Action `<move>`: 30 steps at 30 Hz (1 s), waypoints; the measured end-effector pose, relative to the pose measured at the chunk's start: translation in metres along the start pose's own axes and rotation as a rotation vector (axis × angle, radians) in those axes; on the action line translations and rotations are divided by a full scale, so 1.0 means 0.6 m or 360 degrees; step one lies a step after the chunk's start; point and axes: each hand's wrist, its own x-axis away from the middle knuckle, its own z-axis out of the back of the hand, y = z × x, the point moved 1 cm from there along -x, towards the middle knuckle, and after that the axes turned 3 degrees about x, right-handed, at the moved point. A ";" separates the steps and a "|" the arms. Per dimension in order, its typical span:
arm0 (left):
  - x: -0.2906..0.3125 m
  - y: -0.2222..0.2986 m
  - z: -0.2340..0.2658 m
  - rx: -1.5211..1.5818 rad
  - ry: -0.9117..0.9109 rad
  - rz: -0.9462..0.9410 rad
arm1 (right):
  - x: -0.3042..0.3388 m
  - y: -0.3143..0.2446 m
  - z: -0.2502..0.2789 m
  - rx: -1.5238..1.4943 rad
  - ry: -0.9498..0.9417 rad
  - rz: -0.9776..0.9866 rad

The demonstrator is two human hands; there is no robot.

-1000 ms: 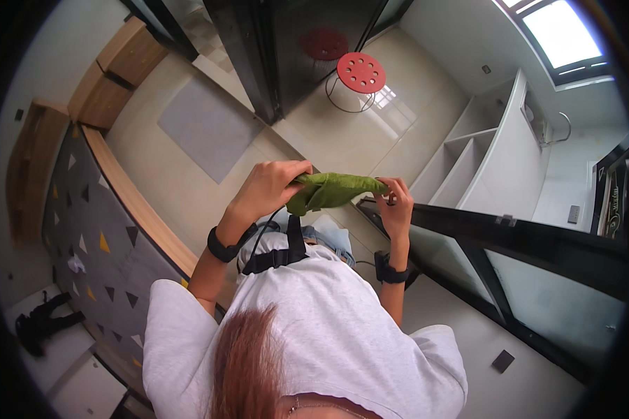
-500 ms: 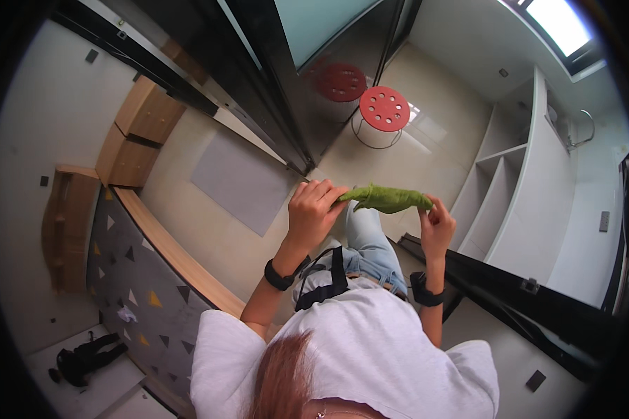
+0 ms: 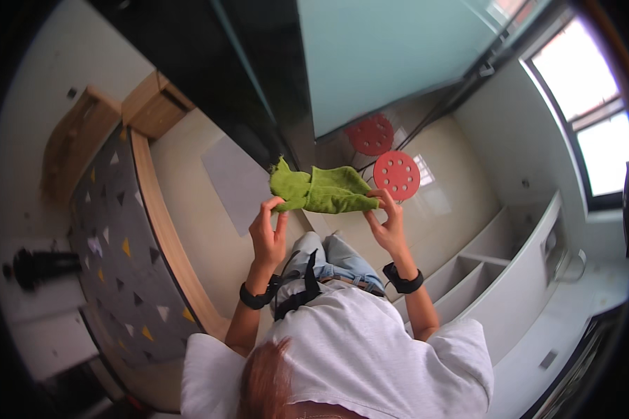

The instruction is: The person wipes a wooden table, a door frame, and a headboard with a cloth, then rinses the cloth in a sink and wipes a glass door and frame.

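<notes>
A green cloth (image 3: 335, 190) is stretched between my two hands at chest height, its upper edge flopping up and back. My left hand (image 3: 267, 232) pinches the cloth's left end between thumb and fingers. At its other end my right hand (image 3: 390, 225) pinches the lower right corner. The left part of the cloth is bunched and folded over; the right part spreads flatter. Each wrist wears a black band.
Beyond the cloth stands a round red stool (image 3: 397, 174) by a dark-framed glass door (image 3: 377, 63), which mirrors it. A grey mat (image 3: 227, 178) lies on the floor. To my right is a white open-shelved cabinet (image 3: 503, 293); to my left, a wood-edged bed (image 3: 168, 244).
The cloth, narrow and rolled before, has opened out taller with its upper part flipped up. Both hands have shifted left in the picture, and the view has turned to show more window.
</notes>
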 end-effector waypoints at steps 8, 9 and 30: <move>0.003 0.012 -0.025 0.0346 0.0621 0.0091 | -0.079 -0.042 -0.023 -0.0347 -0.0065 0.0235; 0.000 0.012 -0.031 0.0309 0.0704 0.0002 | -0.085 -0.047 -0.024 -0.0310 -0.0058 0.0301; -0.176 -0.109 -0.079 -0.0883 0.0790 -0.0707 | -0.209 0.011 -0.144 0.0600 -0.0012 0.1319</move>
